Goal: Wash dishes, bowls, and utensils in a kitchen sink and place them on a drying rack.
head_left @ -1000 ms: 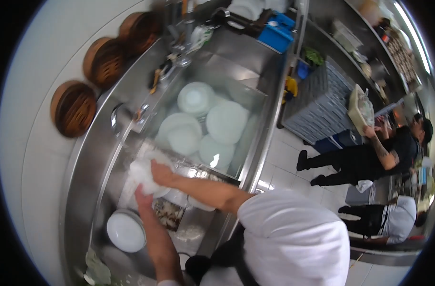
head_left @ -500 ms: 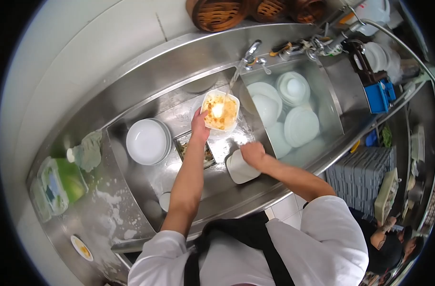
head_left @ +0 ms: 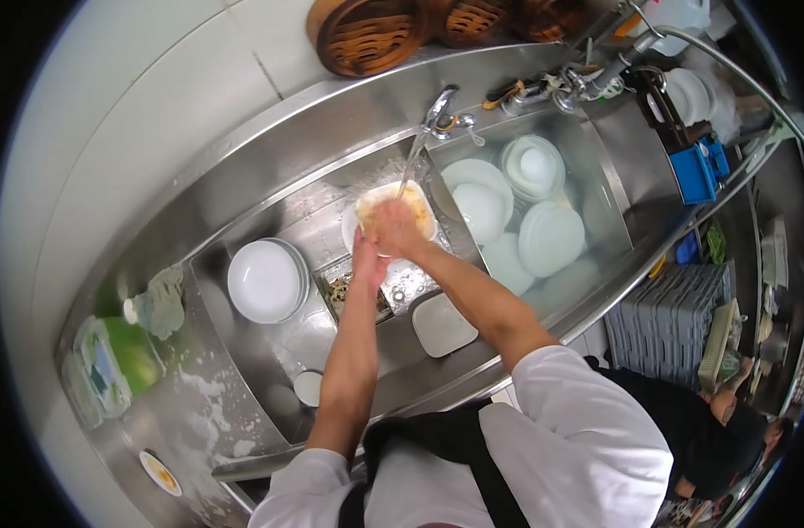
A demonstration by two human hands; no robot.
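Under the running tap (head_left: 439,110), a white square bowl (head_left: 428,231) with orange-yellow residue is tilted in the sink basin. My left hand (head_left: 367,260) grips its near left rim. Inside that bowl, my right hand (head_left: 396,231) presses against the soiled surface; its fingers are smeared and partly hidden. Closer to me, a square cream dish (head_left: 444,326) lies in the basin, touched by neither hand. A strainer tray with food scraps (head_left: 340,290) sits just below my left hand.
Stacked white round plates (head_left: 265,280) stand at the basin's left, with a small white dish (head_left: 308,387) nearer. The right basin holds several plates (head_left: 551,238) under water. A green container (head_left: 124,361) stands far left. Grey crates (head_left: 670,321) and a person in black (head_left: 683,422) are at right.
My right hand has left the square cream dish and moved up left into the soiled bowl. The bowl has shifted slightly down and left in view. The person at right has moved more into view.
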